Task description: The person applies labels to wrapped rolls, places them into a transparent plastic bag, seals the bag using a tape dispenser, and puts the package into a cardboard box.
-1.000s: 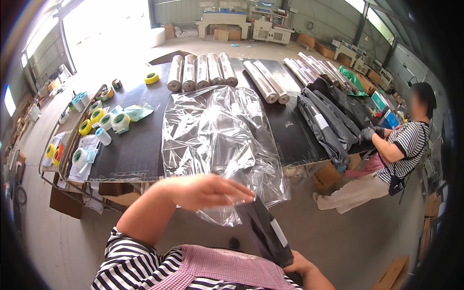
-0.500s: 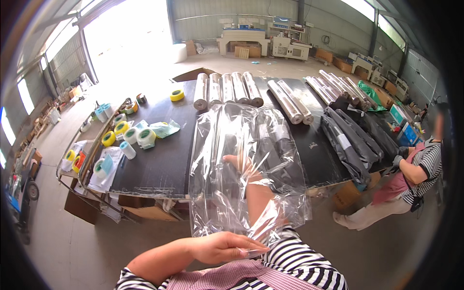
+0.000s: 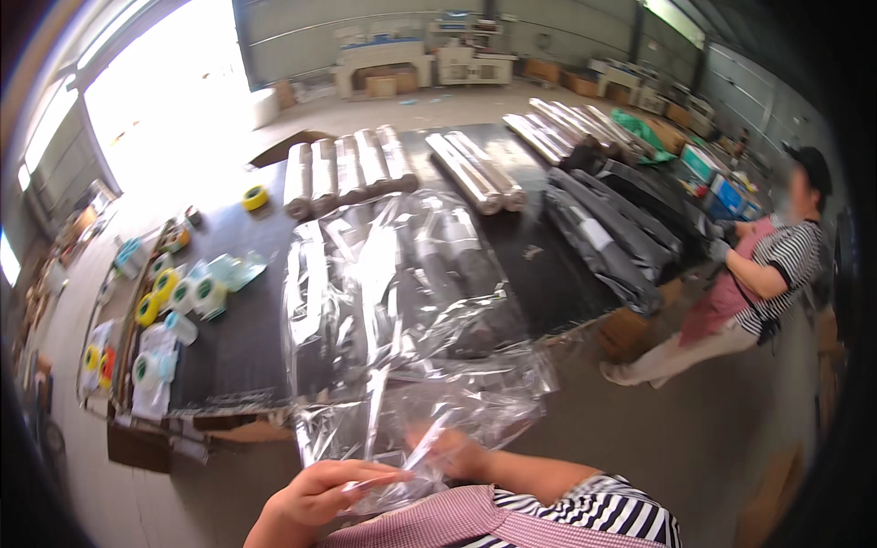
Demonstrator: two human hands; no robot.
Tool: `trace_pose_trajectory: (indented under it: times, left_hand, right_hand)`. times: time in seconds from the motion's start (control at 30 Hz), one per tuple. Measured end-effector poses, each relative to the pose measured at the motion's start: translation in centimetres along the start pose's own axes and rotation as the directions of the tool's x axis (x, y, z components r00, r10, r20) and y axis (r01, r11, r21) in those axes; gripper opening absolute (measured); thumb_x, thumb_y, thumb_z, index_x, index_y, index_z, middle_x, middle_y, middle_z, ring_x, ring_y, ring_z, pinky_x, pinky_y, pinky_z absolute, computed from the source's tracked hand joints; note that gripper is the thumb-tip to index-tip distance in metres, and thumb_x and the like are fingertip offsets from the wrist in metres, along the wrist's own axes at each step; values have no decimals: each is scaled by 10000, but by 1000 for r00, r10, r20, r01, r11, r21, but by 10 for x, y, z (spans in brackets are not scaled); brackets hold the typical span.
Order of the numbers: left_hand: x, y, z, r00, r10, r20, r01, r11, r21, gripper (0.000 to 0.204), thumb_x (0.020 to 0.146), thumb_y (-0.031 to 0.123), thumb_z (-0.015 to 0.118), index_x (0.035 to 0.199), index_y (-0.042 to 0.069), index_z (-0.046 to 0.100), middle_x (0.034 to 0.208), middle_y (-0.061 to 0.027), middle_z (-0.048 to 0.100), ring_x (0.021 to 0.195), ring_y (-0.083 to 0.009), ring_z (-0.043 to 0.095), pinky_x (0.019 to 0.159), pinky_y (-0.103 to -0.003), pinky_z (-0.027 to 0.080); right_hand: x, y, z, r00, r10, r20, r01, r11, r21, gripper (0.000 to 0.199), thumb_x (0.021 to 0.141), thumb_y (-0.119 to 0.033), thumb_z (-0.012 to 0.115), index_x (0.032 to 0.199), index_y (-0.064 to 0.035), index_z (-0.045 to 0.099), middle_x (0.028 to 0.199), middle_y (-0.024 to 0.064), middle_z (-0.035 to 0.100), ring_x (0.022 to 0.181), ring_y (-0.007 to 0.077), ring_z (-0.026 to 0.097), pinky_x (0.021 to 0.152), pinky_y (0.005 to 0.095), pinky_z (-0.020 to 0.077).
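Observation:
A large clear plastic bag (image 3: 384, 301) is spread over the front of the black table, its near end hanging off the edge toward me. My left hand (image 3: 324, 489) pinches the bag's near edge close to my apron. Behind the film, my right hand (image 3: 448, 452) is near that same end, its fingers smeared by motion and partly hidden. Dark grey shapes with pale bands show through the film on its right side.
Silver film-wrapped rolls (image 3: 350, 173) lie along the far side of the black table (image 3: 228, 338). Grey bundles (image 3: 594, 237) rest to the right, near a co-worker (image 3: 758, 265) in a striped shirt. Tape rolls (image 3: 208, 297) and a small bottle (image 3: 181, 327) sit at left.
My right hand has drawn back from over the table toward my body. My left hand has shifted left and lower, still on the bag's edge. The view has turned right.

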State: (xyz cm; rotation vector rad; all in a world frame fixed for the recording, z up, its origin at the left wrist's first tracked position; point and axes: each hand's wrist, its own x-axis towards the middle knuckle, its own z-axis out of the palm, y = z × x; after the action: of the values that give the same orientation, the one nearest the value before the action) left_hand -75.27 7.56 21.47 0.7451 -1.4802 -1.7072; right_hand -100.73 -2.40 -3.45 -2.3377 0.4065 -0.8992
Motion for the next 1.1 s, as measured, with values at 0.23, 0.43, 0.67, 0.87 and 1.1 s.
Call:
trace_pose_trajectory:
  times: [0.23,0.43,0.67,0.87,1.1]
  left_hand:
    - [41,-34,0,954,182,-236,-238,943,-232,381,934,155,542,1087,-179,642,1133,-396,623,573,-146,538,631,-297,474]
    - [70,-37,-2,974,-49,-220,2,978,-209,380,970,109,475,1197,-175,588,1193,-365,616,543,-88,471,644,-245,447]
    - [63,-44,12,950,-118,-289,62,979,-197,394,992,47,375,1305,-107,557,1269,-319,602,541,-28,418,546,-192,397]
    - [81,-42,9,990,63,-128,-76,992,-104,391,1032,101,387,1354,-56,543,1297,-207,629,610,-24,435,605,-190,404]
    - [76,-51,-25,981,52,-188,-105,953,-283,487,1048,349,445,1415,37,516,1305,-171,631,551,-19,441,516,-188,398]
  right_hand:
    - [-137,74,-285,678,382,-628,-723,502,-475,147,858,-120,538,756,-79,635,814,157,658,773,364,625,684,460,495]
    - [-130,243,-512,140,408,-902,-990,31,-139,495,879,-222,666,1349,-112,558,1249,195,645,1173,354,603,988,417,475]
    - [-65,252,-476,-21,897,-442,-894,-215,-393,1170,515,-399,932,1477,-50,365,1367,192,573,1255,340,559,1037,417,463]
    - [-92,190,-387,241,765,-597,-963,111,-246,863,537,-201,845,1304,17,515,1209,242,645,1148,350,626,967,420,511]
    - [-198,-22,-181,354,924,-147,-670,360,650,740,475,-101,828,1180,-36,615,1013,39,670,927,191,648,861,359,528]
